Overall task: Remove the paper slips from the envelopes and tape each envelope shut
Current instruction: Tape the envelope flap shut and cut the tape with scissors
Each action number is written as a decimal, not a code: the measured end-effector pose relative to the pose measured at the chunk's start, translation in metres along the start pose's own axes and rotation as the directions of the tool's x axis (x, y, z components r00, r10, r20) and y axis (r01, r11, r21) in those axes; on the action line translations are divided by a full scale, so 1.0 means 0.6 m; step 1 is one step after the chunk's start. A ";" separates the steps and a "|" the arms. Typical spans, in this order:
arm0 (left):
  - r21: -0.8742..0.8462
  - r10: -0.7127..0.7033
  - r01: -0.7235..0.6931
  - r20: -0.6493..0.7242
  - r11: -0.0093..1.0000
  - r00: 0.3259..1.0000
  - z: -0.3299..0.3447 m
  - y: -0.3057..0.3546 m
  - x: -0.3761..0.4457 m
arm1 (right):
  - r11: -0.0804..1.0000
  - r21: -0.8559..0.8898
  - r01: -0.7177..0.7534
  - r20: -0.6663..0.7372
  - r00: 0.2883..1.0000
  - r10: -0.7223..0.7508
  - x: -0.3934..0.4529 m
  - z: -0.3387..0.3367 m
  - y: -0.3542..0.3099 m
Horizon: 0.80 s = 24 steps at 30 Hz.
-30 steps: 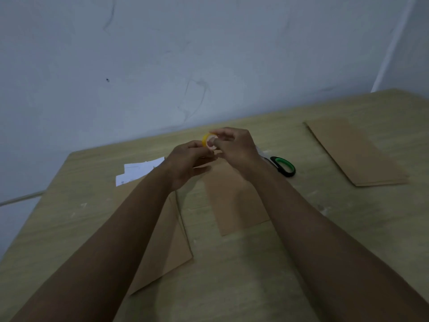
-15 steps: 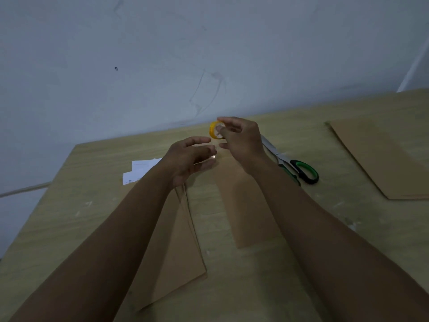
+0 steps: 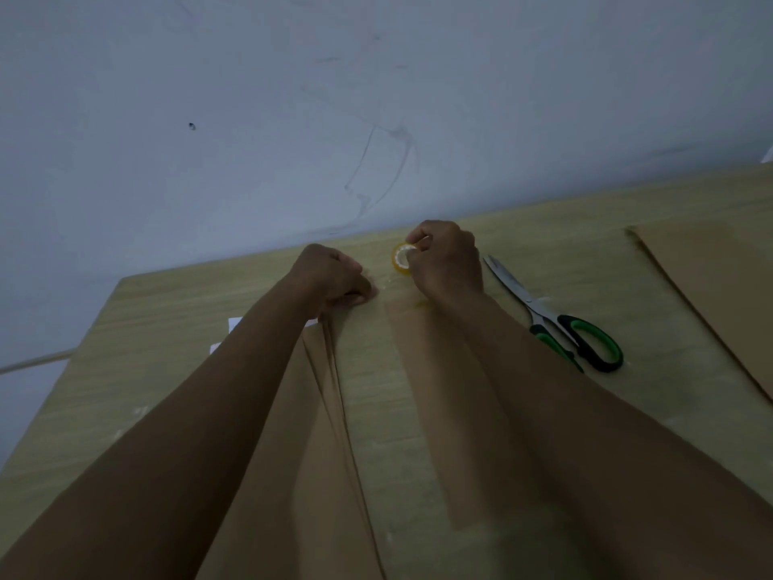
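Gripping the tape roll (image 3: pixel 402 258), the right hand (image 3: pixel 447 261) hovers beyond the envelope (image 3: pixel 443 391).

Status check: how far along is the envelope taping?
Done: white slips lie out beside the left envelopes. In hand: right hand holds the tape roll; left hand is curled near the middle envelope. Left: no tape visibly applied; right pile untouched.

Flat brown envelope (image 3: pixel 443 412), yellow-cored tape roll (image 3: pixel 400 258) beyond

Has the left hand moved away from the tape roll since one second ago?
Yes. The left hand has pulled leftward from the tape roll, which the right hand holds above the middle envelope.
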<state>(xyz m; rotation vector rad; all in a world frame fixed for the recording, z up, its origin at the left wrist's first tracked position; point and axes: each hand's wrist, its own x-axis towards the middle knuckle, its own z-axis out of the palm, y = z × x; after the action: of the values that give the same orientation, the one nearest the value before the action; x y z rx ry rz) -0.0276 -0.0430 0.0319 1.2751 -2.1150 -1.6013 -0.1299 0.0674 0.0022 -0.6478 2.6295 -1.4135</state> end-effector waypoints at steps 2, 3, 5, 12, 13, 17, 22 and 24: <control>0.134 0.005 -0.003 -0.016 0.991 1.000 0.001 0.005 0.014 | 0.999 -0.054 0.004 0.019 1.000 -0.003 0.002 0.006 0.004; 0.205 0.003 0.000 -0.014 0.979 1.000 0.002 0.009 0.023 | 0.997 -0.076 0.003 0.019 1.000 -0.002 0.004 0.011 0.006; 0.320 -0.015 0.023 -0.026 0.947 1.000 0.002 0.021 0.039 | 0.994 -0.113 0.005 0.021 1.000 -0.003 0.005 0.016 0.006; 0.483 -0.123 0.088 0.040 0.871 0.992 0.003 0.050 0.067 | 0.976 -0.211 0.051 0.056 0.998 -0.040 0.005 0.011 -0.001; 0.493 -0.120 0.089 0.031 0.865 0.992 0.004 0.052 0.068 | 0.974 -0.220 0.052 0.059 0.997 -0.040 0.007 0.011 -0.001; 0.534 -0.086 0.085 -0.024 0.841 0.996 -0.004 0.048 0.065 | 0.968 -0.249 0.029 0.085 0.996 -0.007 0.013 0.014 -0.003; 0.524 -0.127 0.128 -0.038 0.842 0.991 -0.016 0.030 0.058 | 0.965 -0.258 0.037 0.101 0.995 -0.011 0.020 0.016 0.001; 0.503 -0.130 0.133 -0.041 0.854 0.991 -0.019 0.018 0.051 | 0.973 -0.218 0.079 0.121 0.991 -0.053 0.016 0.015 0.010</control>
<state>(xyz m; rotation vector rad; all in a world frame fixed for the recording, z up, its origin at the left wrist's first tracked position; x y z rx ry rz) -0.0448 -0.0725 0.0359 1.5967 -2.6010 -1.1054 -0.1382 0.0594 -0.0065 -0.8204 2.7200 -1.0681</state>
